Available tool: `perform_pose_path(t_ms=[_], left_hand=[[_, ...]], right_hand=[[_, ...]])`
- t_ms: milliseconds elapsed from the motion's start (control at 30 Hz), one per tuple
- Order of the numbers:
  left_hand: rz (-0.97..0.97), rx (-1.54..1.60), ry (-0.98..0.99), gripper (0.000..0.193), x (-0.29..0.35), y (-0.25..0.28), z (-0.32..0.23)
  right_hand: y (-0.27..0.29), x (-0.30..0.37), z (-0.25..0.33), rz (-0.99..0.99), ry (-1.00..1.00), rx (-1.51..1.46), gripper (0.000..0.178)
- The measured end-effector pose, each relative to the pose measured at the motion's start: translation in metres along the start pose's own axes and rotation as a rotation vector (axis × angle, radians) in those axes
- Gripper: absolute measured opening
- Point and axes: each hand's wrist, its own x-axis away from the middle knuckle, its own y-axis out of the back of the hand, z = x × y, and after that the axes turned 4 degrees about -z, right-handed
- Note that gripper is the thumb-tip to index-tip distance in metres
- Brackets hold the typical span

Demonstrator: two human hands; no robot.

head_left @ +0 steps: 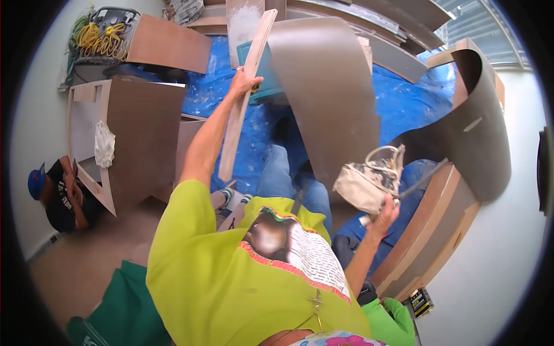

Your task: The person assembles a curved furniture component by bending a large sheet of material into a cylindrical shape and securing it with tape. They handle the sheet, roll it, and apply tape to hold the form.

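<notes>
My left hand (245, 83) is closed around a long, narrow wooden board (254, 52), which stands tilted out in front of me. A small yellow-and-black item shows at its fingers, too small to name. On the right, my right hand (385, 214) grips the lower edge of a beige cloth bag (363, 187) with a looped handle; its opening shows dark and pale contents I cannot make out. Beyond the two hands stands a large, curved brown sheet (329, 75). Behind the board, a teal case (268, 72) is partly hidden.
Blue sheeting (202, 92) covers the floor ahead. A second bent sheet (490, 132) and a long curved wooden piece (424, 219) stand at right. At left, a person in a blue cap (37, 181) is beside a brown panelled box (144, 138). Yellow hose (95, 40) lies coiled on a machine.
</notes>
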Motion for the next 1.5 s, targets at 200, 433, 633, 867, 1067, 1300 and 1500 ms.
perform_pose_path(t_ms=[200,433,633,867,1067,1300,1500], left_hand=[[-0.016,-0.005,0.079,0.103,-0.118,-0.063,0.036],[0.381,0.770,0.186,0.048,-0.165,-0.100,0.086],[0.045,0.039,-0.011,0.106,-0.220,-0.071,0.074],[0.041,0.223,0.011,0.108,-0.193,-0.007,0.040],[-0.019,0.277,-0.126,0.087,-0.109,0.014,0.013],[0.118,0.274,-0.294,0.083,0.079,-0.033,0.003],[0.267,0.160,-0.509,0.080,0.203,-0.063,-0.018]], right_hand=[[-0.048,0.013,0.006,-0.189,-0.013,-0.026,0.038],[-0.103,0.021,0.001,-0.485,-0.076,-0.024,0.015],[-0.122,0.039,-0.015,-0.587,-0.125,-0.354,0.033],[-0.076,0.043,-0.030,-0.752,-0.074,-0.305,0.027],[0.016,0.046,-0.011,-0.859,0.053,-0.286,0.030],[0.158,0.043,-0.033,-0.856,0.149,-0.387,0.034],[0.234,0.042,-0.070,-0.777,0.150,-0.311,0.030]])
